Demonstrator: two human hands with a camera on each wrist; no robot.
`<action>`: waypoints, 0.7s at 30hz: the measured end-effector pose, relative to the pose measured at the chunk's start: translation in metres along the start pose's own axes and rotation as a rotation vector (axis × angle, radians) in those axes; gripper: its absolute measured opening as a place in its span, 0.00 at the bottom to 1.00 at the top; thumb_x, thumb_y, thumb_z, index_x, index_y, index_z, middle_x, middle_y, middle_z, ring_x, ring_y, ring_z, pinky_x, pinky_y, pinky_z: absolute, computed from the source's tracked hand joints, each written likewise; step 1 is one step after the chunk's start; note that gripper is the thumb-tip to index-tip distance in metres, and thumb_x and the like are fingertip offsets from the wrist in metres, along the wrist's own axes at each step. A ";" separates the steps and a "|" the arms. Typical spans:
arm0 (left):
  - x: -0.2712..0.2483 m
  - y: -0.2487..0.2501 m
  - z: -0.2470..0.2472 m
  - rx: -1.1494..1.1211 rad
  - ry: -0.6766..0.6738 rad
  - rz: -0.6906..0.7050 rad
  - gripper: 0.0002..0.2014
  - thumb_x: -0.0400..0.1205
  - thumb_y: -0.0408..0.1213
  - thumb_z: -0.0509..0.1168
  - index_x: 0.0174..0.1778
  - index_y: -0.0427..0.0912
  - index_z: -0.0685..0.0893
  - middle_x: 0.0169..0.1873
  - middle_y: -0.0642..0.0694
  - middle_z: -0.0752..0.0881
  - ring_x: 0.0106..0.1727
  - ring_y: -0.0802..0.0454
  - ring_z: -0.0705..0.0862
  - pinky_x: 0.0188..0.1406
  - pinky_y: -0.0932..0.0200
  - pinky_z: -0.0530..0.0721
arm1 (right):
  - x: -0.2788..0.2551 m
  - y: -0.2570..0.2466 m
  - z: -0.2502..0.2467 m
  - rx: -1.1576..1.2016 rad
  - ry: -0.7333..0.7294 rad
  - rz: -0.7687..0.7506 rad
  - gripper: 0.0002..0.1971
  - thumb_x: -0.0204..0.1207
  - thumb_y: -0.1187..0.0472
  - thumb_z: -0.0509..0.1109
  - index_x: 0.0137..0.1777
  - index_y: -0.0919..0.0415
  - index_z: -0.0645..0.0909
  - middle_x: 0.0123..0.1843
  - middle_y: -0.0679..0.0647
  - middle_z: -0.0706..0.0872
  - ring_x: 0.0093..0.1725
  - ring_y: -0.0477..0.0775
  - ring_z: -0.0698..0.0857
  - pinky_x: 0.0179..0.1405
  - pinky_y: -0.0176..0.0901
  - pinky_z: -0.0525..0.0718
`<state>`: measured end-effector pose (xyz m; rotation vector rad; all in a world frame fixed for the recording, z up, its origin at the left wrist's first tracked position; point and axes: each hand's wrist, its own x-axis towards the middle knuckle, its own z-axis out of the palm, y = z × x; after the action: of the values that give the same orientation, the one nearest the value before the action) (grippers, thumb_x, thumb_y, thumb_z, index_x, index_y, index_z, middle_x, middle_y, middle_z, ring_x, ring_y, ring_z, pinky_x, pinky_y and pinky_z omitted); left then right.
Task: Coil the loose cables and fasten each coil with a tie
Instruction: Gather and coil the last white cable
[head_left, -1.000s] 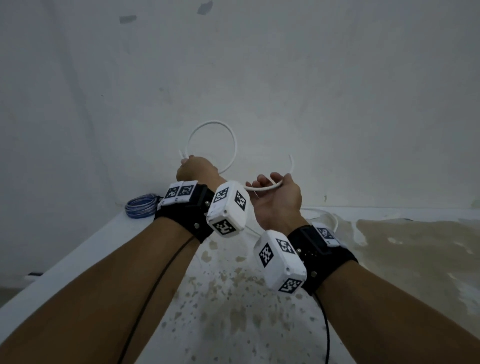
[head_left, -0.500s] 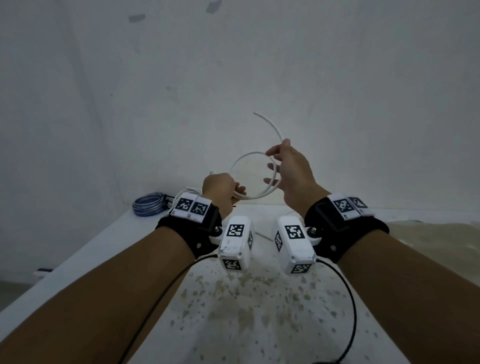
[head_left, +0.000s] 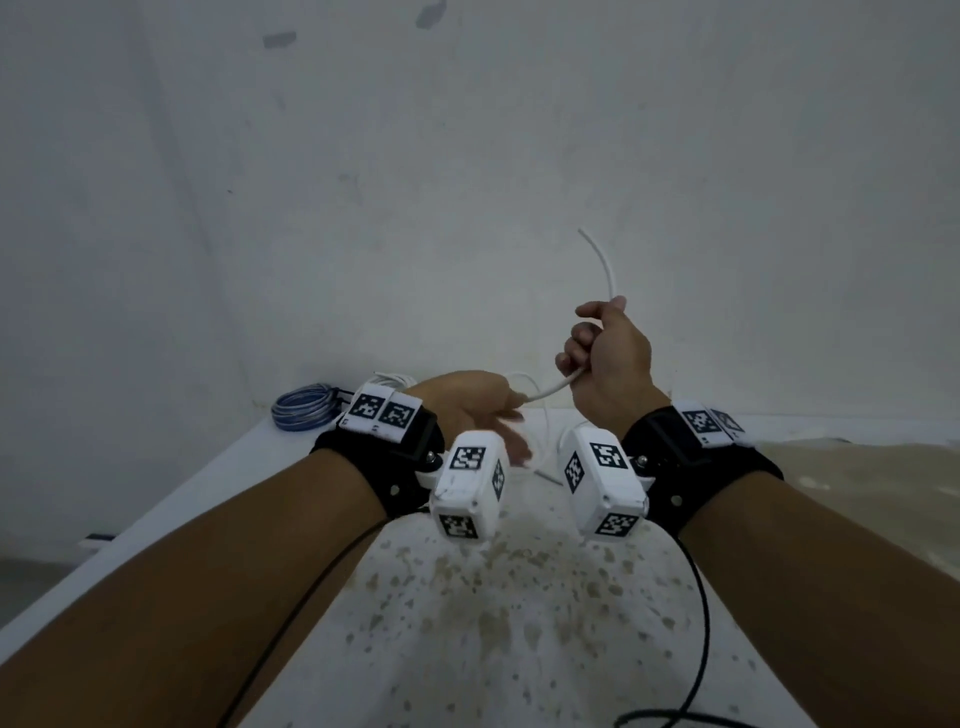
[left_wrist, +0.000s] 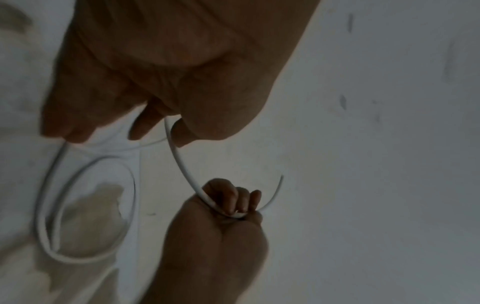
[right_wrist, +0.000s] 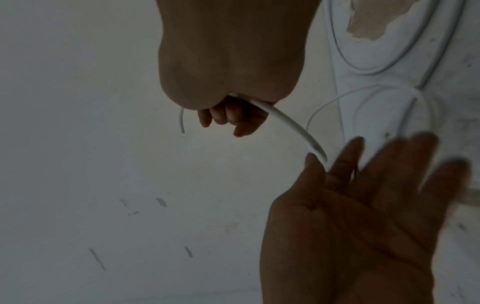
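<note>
Lowered since half a second ago, the left hand (head_left: 467, 410) spreads its fingers (right_wrist: 348, 156), the white cable (head_left: 550, 392) running between thumb and forefinger. Above it, the right hand (head_left: 610, 358) has closed into a fist around the cable, whose free end curves upward. Loose loops lie on the stained surface (head_left: 467, 623); a blue coil (head_left: 304, 410) sits at the far left corner.

Stained white table (head_left: 291, 467) — against a scuffed white wall (head_left: 467, 156).
</note>
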<state>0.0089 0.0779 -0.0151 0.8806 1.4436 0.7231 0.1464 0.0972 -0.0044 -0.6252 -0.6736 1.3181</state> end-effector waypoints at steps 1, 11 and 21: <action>-0.001 0.002 0.003 -0.100 -0.004 0.032 0.08 0.87 0.36 0.58 0.57 0.37 0.77 0.52 0.29 0.84 0.51 0.35 0.86 0.56 0.37 0.85 | -0.001 0.000 0.000 0.052 -0.015 0.012 0.22 0.90 0.47 0.51 0.41 0.60 0.75 0.25 0.50 0.64 0.19 0.47 0.61 0.22 0.38 0.68; -0.007 0.016 -0.005 -0.193 0.307 0.545 0.12 0.87 0.27 0.54 0.55 0.31 0.82 0.37 0.41 0.76 0.29 0.52 0.76 0.26 0.60 0.86 | -0.006 -0.001 -0.014 -0.366 -0.260 0.083 0.13 0.85 0.60 0.56 0.48 0.64 0.81 0.23 0.49 0.63 0.20 0.48 0.59 0.22 0.40 0.66; -0.020 0.027 -0.012 0.136 0.044 0.813 0.11 0.87 0.28 0.56 0.54 0.34 0.84 0.37 0.46 0.79 0.28 0.57 0.70 0.23 0.66 0.66 | -0.013 0.009 -0.004 -0.697 -0.415 -0.059 0.20 0.89 0.53 0.53 0.37 0.59 0.73 0.23 0.48 0.66 0.22 0.48 0.64 0.24 0.42 0.72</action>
<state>-0.0014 0.0750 0.0191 1.5960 1.1554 1.2507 0.1423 0.0852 -0.0151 -0.8826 -1.5136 1.1537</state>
